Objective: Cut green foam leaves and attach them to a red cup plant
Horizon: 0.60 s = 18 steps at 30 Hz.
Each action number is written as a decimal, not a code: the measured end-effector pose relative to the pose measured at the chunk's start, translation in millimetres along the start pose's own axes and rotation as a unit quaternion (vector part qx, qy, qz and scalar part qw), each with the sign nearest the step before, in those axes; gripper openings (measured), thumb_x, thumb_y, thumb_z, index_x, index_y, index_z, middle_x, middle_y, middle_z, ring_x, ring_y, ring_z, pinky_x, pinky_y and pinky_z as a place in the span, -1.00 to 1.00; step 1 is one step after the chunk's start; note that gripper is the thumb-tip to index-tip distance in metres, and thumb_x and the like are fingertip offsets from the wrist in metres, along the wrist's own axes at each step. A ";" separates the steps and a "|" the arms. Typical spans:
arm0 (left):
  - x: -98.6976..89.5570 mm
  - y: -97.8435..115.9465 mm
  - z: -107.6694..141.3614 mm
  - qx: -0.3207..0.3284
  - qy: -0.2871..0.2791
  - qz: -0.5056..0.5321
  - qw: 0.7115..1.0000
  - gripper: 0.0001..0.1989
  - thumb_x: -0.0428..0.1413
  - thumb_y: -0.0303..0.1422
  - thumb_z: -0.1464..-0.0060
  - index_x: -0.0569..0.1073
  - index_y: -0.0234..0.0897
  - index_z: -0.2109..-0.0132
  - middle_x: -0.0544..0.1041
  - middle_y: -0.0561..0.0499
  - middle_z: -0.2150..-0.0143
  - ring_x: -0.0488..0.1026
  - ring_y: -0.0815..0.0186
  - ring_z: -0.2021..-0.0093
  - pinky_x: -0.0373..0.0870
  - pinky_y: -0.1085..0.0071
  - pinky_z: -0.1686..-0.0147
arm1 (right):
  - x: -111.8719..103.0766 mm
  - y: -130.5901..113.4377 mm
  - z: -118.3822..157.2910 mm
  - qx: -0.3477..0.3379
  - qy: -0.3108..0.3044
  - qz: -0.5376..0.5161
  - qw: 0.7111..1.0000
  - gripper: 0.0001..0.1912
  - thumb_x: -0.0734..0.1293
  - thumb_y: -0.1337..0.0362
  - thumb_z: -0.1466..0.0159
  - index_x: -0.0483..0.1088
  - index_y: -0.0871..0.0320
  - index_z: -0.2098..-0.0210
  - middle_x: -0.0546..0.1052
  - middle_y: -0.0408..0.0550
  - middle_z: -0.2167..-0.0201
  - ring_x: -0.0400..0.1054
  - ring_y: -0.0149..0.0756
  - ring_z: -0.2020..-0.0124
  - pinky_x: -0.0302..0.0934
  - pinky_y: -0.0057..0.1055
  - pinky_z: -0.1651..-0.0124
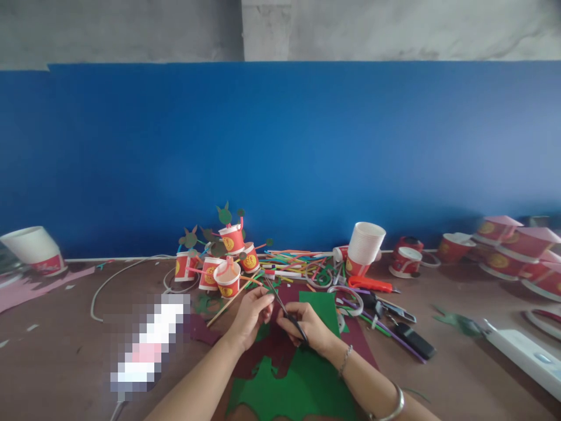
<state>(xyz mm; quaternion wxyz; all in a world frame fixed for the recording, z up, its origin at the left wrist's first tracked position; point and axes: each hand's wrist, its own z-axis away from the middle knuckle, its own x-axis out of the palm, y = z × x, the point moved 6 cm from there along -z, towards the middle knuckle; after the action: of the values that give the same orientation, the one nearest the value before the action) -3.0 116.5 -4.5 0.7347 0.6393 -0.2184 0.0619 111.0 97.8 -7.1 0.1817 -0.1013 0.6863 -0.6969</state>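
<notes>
My right hand (307, 324) is closed around the handles of black-handled scissors (280, 304), whose blades point up and away to the left. Beside the blades, my left hand (254, 313) pinches with thumb and fingertips; whatever it holds is too small to make out. Below both hands lie a cut green paper sheet (302, 380) with curved notches in its edge and dark red paper (363, 345). Another green paper piece (318, 304) lies just beyond my right hand.
Red paper cups with green cut-outs (230, 280) stand behind my left hand. Coloured straws (284, 263), a stack of cups (363, 245), an orange cutter (370, 285) and a black key fob (412, 339) lie further right. A glue gun (526, 351) is at far right. A blue panel (280, 158) rises behind.
</notes>
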 end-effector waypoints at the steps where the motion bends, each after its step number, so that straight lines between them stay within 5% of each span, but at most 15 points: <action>1: -0.2 0.0 -0.2 0.002 0.000 0.001 1.000 -0.73 0.20 -0.31 0.15 0.24 -0.29 0.50 0.28 0.18 0.66 0.14 0.55 0.66 0.02 0.60 0.65 | -0.3 0.4 0.0 0.002 0.001 0.001 1.000 -0.75 0.37 0.14 -0.04 0.33 0.22 0.51 0.24 -0.31 0.79 0.08 -0.57 0.79 -0.05 -0.61 0.73; 18: 0.3 0.0 -1.6 0.000 -0.020 -0.009 1.000 -0.72 0.21 -0.31 0.17 0.23 -0.29 0.52 0.24 0.20 0.68 0.11 0.55 0.68 -0.02 0.58 0.66 | 1.0 -3.6 1.8 0.011 -0.001 -0.004 1.000 -0.70 0.39 0.08 -0.01 0.33 0.21 0.52 0.25 -0.31 0.78 0.09 -0.56 0.79 -0.03 -0.60 0.72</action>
<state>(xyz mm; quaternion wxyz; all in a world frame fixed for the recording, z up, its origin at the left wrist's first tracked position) -2.4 118.0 -4.5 0.7307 0.6423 -0.2273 0.0431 110.3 95.7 -3.5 0.1805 -0.1030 0.6782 -0.7048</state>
